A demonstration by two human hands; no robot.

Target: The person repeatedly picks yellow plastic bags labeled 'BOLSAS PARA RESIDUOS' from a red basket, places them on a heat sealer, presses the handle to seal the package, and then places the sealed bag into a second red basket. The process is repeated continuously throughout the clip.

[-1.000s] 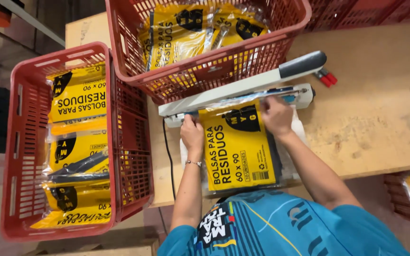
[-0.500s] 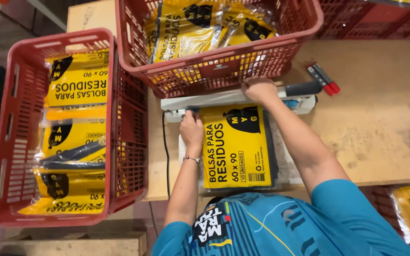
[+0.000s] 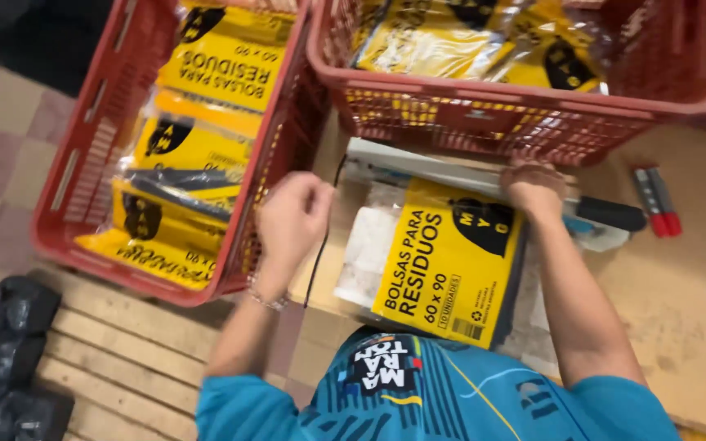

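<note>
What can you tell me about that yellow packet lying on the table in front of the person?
The yellow packet is a flat rectangular pack in clear glossy film, with a yellow printed card bearing black lettering and a black round emblem; dark material shows at its right edge. It lies flat on the wooden table, slightly tilted, its top end under the arm of the sealing machine. The right hand rests at that top end, pressing the arm. The left hand is lifted clear of it.

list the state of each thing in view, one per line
sealer arm: pressed down under the right hand
yellow bag pack: flat on the table, top edge under the sealer arm
left hand: loosely curled, lifted off the pack, holding nothing
left crate: holding stacked yellow packs
far crate: holding yellow packs
red markers: lying capped on the table
</note>
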